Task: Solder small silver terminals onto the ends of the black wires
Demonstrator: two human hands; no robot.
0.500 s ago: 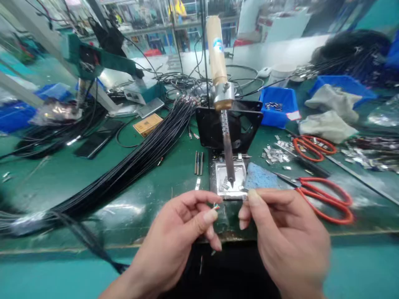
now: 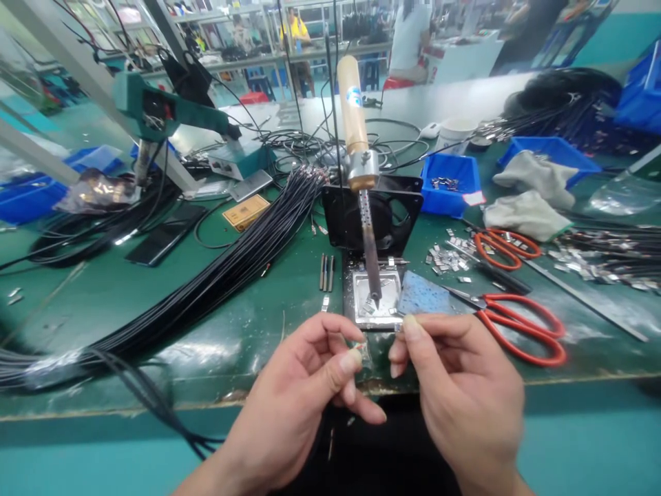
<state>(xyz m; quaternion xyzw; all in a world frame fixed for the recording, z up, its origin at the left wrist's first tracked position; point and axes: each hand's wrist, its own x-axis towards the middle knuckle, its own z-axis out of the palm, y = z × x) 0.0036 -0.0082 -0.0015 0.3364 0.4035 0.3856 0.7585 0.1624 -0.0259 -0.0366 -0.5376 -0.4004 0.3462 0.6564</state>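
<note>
My left hand point(image 2: 310, 386) pinches the end of a cable point(image 2: 360, 346), whose small coloured wires stick out past the thumb and fingertip. My right hand point(image 2: 459, 386) is closed on a small metal connector point(image 2: 398, 328), mostly hidden by its thumb and finger. The two hands face each other over the bench's front edge, a small gap between them. Just beyond stands a soldering iron point(image 2: 368, 213) with a wooden handle, tip down over a shallow metal tray point(image 2: 379, 318). A blue sponge point(image 2: 423, 295) lies beside the tray.
A thick bundle of black cables point(image 2: 222, 282) runs across the left. Red-handled scissors point(image 2: 527, 331) and loose metal connectors point(image 2: 448, 258) lie right. A black fan point(image 2: 403, 213) stands behind the iron, near a blue bin point(image 2: 454, 196). People are in the background.
The view has shifted slightly, so the bench things on the right appear further left. My right hand has come a little nearer my left; both keep their pinch. A left finger has extended.
</note>
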